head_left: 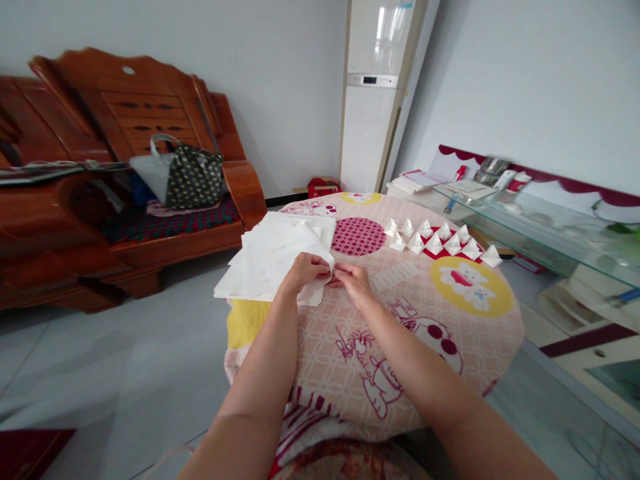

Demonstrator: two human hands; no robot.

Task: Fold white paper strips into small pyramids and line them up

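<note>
A stack of white paper sheets [265, 257] lies spread on the left part of the round table. Over its right edge, my left hand [309, 272] pinches a corner of a sheet that lifts and curls off the pile. My right hand [353, 280] meets it there, fingers closed at the same paper edge; the fingertips partly hide the corner. Farther right on the cloth stand several small folded white paper shapes [453, 245] with pointed tops, set in two rows.
A pink patterned cloth [345, 360] covers the table. To the right is a glass-shelved cabinet [560, 230] with a pile of papers [415, 181] at its near end. A wooden bench [150, 113] holding bags [193, 177] stands left, and a tall white air conditioner [370, 127] behind.
</note>
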